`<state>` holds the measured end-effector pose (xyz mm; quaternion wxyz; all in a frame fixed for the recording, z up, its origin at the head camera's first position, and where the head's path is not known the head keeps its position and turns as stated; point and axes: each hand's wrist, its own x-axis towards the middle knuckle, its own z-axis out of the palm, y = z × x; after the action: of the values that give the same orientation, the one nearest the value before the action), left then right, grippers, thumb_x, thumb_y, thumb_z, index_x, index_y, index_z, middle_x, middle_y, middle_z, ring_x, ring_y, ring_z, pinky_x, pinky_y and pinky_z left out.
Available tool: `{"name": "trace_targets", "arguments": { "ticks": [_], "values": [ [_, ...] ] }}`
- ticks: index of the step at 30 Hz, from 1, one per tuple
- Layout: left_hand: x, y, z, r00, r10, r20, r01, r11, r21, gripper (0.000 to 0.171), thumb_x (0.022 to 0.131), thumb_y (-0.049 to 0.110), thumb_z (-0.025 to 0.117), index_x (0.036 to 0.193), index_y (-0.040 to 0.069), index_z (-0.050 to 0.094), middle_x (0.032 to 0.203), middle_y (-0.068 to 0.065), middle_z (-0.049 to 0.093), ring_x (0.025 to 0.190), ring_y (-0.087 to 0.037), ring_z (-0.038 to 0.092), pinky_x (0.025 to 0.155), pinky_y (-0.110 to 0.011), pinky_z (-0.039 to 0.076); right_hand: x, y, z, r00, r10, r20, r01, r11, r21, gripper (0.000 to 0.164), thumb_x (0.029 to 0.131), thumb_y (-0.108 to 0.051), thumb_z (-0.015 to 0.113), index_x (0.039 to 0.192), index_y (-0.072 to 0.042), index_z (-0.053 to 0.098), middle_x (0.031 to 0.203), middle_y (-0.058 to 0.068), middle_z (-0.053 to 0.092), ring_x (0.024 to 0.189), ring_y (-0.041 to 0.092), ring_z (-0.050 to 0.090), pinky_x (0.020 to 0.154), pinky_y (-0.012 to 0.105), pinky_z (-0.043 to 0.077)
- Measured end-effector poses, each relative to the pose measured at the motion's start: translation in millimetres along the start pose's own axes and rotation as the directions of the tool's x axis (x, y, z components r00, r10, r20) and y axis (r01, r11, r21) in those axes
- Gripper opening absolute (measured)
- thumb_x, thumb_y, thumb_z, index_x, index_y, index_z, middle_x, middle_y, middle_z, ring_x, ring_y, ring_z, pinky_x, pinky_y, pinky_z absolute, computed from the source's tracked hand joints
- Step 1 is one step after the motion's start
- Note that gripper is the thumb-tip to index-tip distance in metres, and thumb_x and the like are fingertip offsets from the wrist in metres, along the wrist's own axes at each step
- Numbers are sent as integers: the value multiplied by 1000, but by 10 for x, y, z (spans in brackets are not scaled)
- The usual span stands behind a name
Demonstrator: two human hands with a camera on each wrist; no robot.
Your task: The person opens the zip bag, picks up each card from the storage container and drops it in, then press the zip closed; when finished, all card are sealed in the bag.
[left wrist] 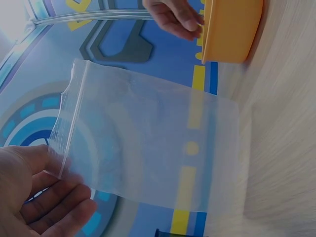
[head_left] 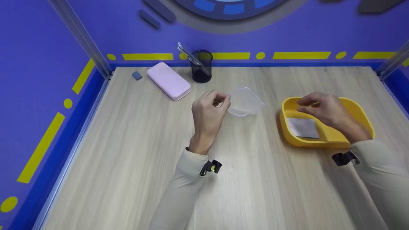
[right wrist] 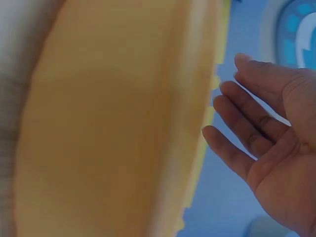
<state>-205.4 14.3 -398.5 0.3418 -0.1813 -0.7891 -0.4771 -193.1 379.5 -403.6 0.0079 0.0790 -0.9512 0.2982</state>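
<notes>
A clear zip-top bag (left wrist: 143, 138) hangs upright from my left hand (head_left: 209, 110), pinched between thumb and fingers at one corner of its zip edge. In the head view the bag's mouth (head_left: 245, 101) gapes a little. Over the yellow bin (head_left: 289, 135) is my right hand (head_left: 327, 110), its fingers loosely bent and nothing between them. Inside the bin, toward its left side, lies a flat silvery-grey square packet (head_left: 303, 127). The right wrist view shows that hand (right wrist: 266, 128) beside the bin's wall (right wrist: 108, 118), fingers apart.
At the back left stand a pink case (head_left: 168, 80) and a small blue-grey block (head_left: 137, 75). Beside them is a black mesh pen cup (head_left: 202, 75) with clear-looking sticks leaning in it. Blue printed walls (head_left: 287, 32) border the wooden table (head_left: 143, 159) at the back and sides.
</notes>
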Motion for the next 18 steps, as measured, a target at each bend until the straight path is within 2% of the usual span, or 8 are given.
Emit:
{"name": "trace_targets", "arguments": {
  "ticks": [9,18],
  "values": [
    [7,8,7,1000,-1,9,1,1000,1,8,87,2,82,82,3,76,81,-6,75,73,-16,73,70,-21,56,76,223,169,994,11,111,-8,1000,-29,30,98,-14,78,123,4,75,117,23,73,107,37,67,78,5,41],
    [6,-21,1,1000,-1,20,1,1000,6,8,88,2,82,83,3,76,83,-6,76,74,-15,73,70,-21,56,93,292,303,984,34,177,-25,998,-57,39,91,-14,86,125,2,75,118,19,73,103,32,64,78,5,41]
  ]
}}
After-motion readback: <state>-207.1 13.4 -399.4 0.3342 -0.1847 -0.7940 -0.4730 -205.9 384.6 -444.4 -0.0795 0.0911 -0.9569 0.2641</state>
